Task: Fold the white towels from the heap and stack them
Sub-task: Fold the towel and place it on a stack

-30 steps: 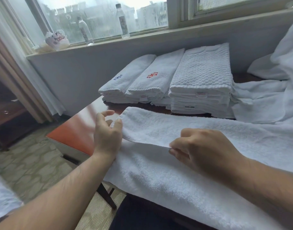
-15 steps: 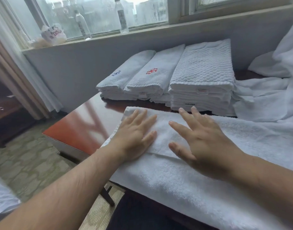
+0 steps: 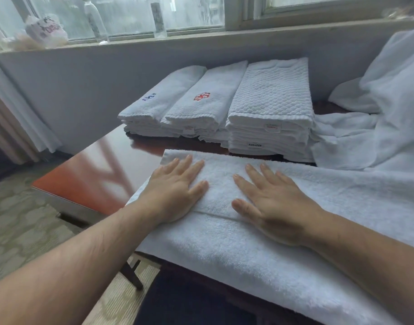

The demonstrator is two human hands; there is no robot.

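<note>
A white terry towel [image 3: 224, 249] is lying across the near edge of the red-brown table [image 3: 95, 172], its top layer folded over. The left hand [image 3: 175, 191] and right hand [image 3: 271, 202] are pressing flat on that layer, fingers straight and spread, gripping nothing. Behind them three stacks of folded towels are sitting side by side: a blue-embroidered stack [image 3: 159, 102], a red-embroidered stack [image 3: 201, 106] and a waffle-weave stack [image 3: 269, 109]. The heap of unfolded towels [image 3: 377, 113] is slumping at the far right. Two bottles [image 3: 159, 17] are standing on the windowsill.
</note>
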